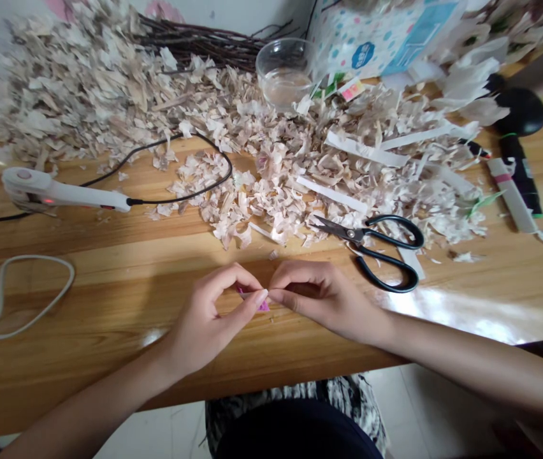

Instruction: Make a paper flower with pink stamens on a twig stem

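My left hand (204, 325) and right hand (322, 299) pinch a small pink scrap (260, 306) between their fingertips, just in from the tabletop's (85, 299) near edge.
Its long axis seems to run across me, hand to hand, slightly tilted, though my fingers hide most of it; black-handled scissors (348, 231) lie just beyond my right hand.

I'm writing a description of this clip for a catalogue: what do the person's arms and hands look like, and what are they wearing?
The left forearm and right forearm are bare, with no sleeves in view. The left hand and right hand show no gloves, rings or watch. Below the table edge are a dark garment and black-and-white patterned cloth.
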`<state>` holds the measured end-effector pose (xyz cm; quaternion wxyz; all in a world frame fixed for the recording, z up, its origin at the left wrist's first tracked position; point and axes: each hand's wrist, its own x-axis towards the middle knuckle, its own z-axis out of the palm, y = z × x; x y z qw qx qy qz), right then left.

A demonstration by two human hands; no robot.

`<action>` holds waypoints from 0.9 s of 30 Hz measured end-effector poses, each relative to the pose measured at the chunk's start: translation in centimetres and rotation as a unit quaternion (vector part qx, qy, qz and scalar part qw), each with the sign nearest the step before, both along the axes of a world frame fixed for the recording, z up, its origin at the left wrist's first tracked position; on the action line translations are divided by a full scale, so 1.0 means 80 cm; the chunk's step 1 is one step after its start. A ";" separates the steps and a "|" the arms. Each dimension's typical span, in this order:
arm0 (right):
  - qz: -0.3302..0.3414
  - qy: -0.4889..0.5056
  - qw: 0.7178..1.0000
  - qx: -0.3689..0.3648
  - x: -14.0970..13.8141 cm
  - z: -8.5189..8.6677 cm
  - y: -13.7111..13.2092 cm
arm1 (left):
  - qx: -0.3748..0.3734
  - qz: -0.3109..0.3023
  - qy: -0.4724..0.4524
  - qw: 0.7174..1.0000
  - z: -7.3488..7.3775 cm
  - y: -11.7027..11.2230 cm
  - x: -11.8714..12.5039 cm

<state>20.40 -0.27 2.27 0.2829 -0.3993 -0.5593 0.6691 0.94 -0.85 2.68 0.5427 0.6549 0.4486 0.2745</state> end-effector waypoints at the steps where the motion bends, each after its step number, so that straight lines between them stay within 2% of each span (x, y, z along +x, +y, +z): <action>1: 0.001 -0.002 1.000 0.007 0.000 0.000 -0.001 | 0.000 0.001 0.001 1.000 0.000 0.000 0.000; 9: -0.017 -0.009 0.999 0.029 -0.001 -0.006 -0.003 | 0.003 0.008 -0.001 1.000 0.000 -0.001 0.000; 21: -0.042 0.014 0.999 -0.032 -0.002 -0.010 -0.005 | 0.003 -0.008 -0.001 1.000 -0.004 -0.003 0.000; 27: -0.027 0.023 0.998 -0.054 -0.004 -0.013 -0.004 | 0.011 -0.003 0.000 1.000 -0.004 -0.002 0.001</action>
